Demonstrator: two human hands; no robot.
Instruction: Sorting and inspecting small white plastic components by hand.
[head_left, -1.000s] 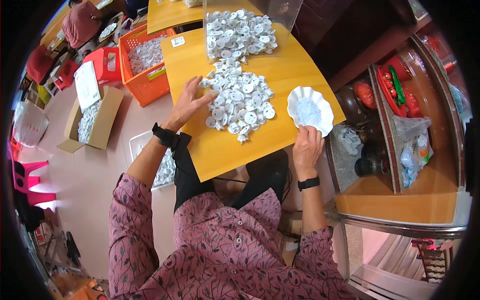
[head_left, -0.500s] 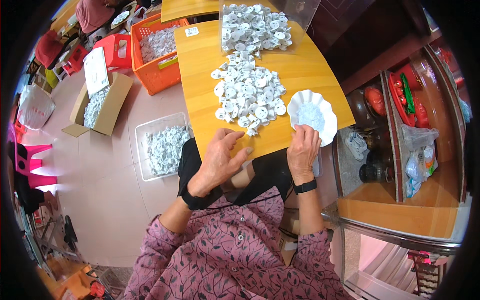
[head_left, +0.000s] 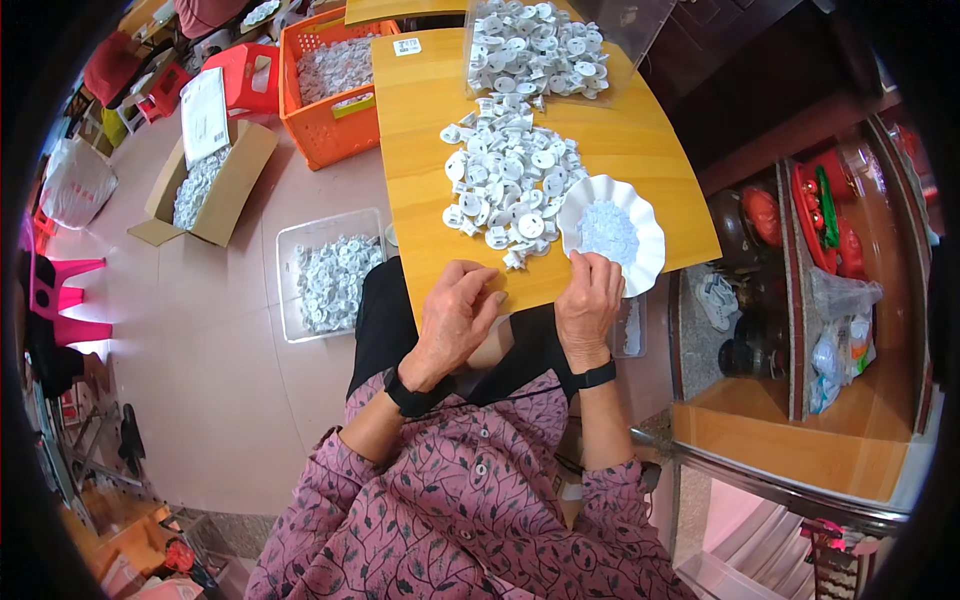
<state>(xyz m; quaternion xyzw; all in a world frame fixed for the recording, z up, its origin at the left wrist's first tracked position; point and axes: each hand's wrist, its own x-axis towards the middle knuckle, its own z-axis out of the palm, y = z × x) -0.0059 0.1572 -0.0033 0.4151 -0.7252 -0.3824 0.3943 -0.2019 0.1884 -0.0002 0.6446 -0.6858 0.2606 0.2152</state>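
Note:
My right hand [head_left: 588, 308] pinches the near rim of a white fluted bowl [head_left: 647, 215], fingers closed at its edge. Small, pale bluish pieces [head_left: 608, 232] lie in the bowl. Over the table's near edge is my left hand [head_left: 455, 318], its fingers loosely bent and the thumb apart from them, with nothing visible between. Just beyond it spreads a pile of small white plastic parts with round heads [head_left: 515, 185]. The bowl's left rim sits close against the right side of this pile.
A clear bin [head_left: 540, 60] of similar parts stands at the table's [head_left: 420, 150] far end. On the floor to the left are a clear tub [head_left: 335, 285], an open carton [head_left: 240, 180] and an orange crate [head_left: 335, 140]. Shelves [head_left: 800, 400] stand at the right.
The bowl has slid left across the table toward the pile, my right hand moving with it. My left thumb and fingers have come a little closer together. The view has shifted slightly.

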